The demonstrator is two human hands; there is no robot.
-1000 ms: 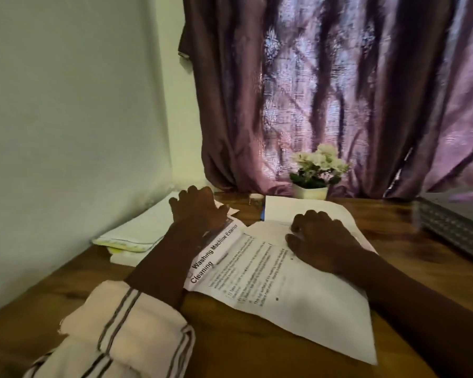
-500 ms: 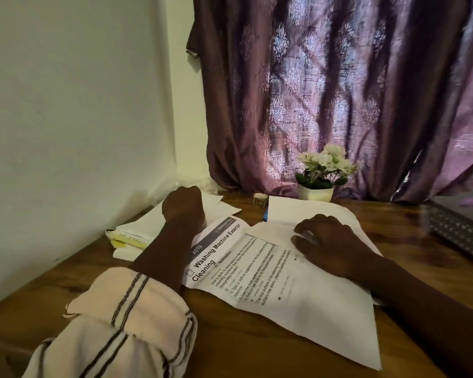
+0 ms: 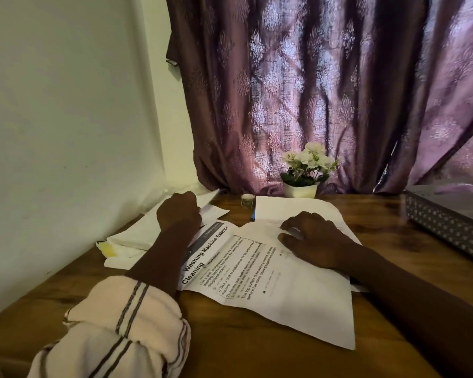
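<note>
Far left, the paper stack (image 3: 131, 238) sits by the wall on the table (image 3: 257, 358). The left hand (image 3: 179, 214) is over it, fingers curled round a white sheet (image 3: 212, 199) whose corner lifts clear. The danger: pull too fast and the pages beneath slide off the pile, or that tight grip creases the sheet. In the centre, the washing-machine cleaning sheet (image 3: 257, 282) lies flat, its edge under the left forearm, so a dragging arm could skew it. The right hand (image 3: 314, 241) rests on it, fingers loosely bent and holding nothing. If that hand eases off, the page may skid.
</note>
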